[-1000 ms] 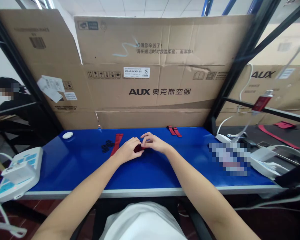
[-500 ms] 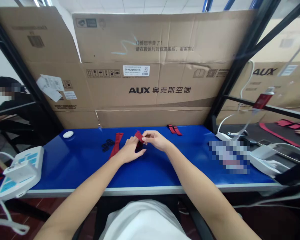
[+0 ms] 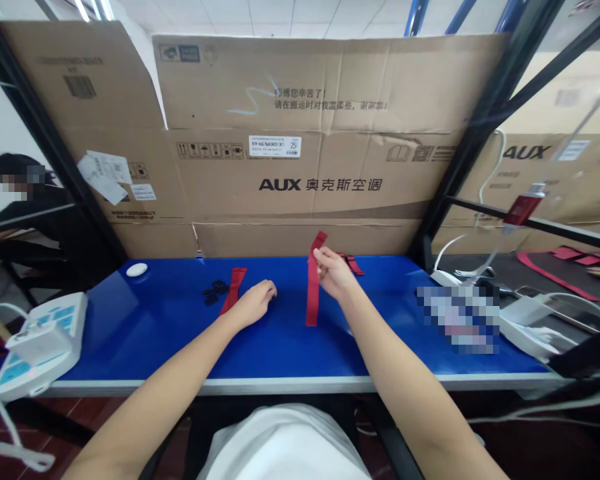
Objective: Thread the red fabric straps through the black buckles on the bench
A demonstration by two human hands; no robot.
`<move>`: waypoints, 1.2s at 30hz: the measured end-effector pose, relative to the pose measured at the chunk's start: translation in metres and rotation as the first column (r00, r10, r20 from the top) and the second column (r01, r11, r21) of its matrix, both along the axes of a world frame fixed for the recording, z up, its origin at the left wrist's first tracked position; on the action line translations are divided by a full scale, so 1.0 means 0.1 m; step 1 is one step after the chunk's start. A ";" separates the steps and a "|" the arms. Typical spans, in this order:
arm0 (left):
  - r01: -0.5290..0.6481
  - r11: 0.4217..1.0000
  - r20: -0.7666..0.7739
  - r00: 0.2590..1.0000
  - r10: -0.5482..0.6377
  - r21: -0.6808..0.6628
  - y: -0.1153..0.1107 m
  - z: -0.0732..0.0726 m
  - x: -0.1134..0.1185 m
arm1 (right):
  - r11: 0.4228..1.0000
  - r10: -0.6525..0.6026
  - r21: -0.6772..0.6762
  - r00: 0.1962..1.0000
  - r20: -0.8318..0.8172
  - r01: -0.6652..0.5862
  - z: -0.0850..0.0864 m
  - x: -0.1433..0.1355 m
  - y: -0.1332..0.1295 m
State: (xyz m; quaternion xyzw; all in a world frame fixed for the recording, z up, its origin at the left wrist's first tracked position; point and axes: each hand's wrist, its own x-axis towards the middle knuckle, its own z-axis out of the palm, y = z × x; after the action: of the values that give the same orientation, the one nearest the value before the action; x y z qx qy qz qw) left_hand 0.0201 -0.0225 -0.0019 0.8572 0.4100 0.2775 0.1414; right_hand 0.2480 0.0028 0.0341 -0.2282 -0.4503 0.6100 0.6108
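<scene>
A red webbing strap [image 3: 313,293] hangs nearly upright from my right hand [image 3: 333,272], pinched near its top between thumb and fingers. To its left, my left hand [image 3: 257,301] is low over the blue table with curled fingers. A dark spot shows at those fingertips, but I cannot make out what it is. Another red strap lying on the table [image 3: 236,283] runs partly beneath my left wrist. Beside it sit several small black buckles [image 3: 215,291]. Behind my right hand lie more red strap pieces with black parts [image 3: 353,265], partly covered by the hand.
A cardboard wall [image 3: 300,193] closes the back of the blue table [image 3: 170,340]. On the left stand a white power strip with a plug [image 3: 45,347] and a white round object [image 3: 137,270]. Cables and another power strip [image 3: 523,333] lie right. A person [image 3: 40,207] sits far left.
My hands have moved apart. The right one has lifted the red strap up and to the right, so it hangs at length. My left hand has let go of it and curled its fingers.
</scene>
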 end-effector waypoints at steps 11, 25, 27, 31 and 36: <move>-0.226 0.973 0.064 0.971 0.229 -0.056 0.06 0.07 -0.03 | 0.991 0.111 -0.099 0.969 0.222 -0.091 -0.30 -0.27 0.08; -0.096 0.946 -0.327 0.924 0.201 0.310 -0.20 0.08 0.14 | 0.860 -0.342 0.309 0.008 0.940 0.407 -0.34 0.34 0.39; 0.035 0.954 -0.357 0.931 0.077 0.299 -0.20 0.05 0.14 | 0.845 -0.297 0.295 -0.067 0.953 0.445 -0.36 0.48 0.43; -0.077 0.947 -0.391 0.898 0.202 0.312 -0.09 -0.02 0.03 | 0.862 -0.274 0.318 -0.164 0.948 0.394 -0.43 0.44 0.39; -0.436 0.823 -0.420 0.712 0.562 0.363 0.07 0.05 -0.37 | 0.901 -0.388 0.401 -0.109 0.915 0.165 -0.48 0.02 0.17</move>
State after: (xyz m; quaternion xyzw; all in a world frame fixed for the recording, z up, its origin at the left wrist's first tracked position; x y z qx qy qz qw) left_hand -0.0168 -0.0154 0.0026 0.7652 0.6137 0.1157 -0.1564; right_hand 0.2502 0.0201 -0.0137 -0.6337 -0.7350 0.0788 0.2281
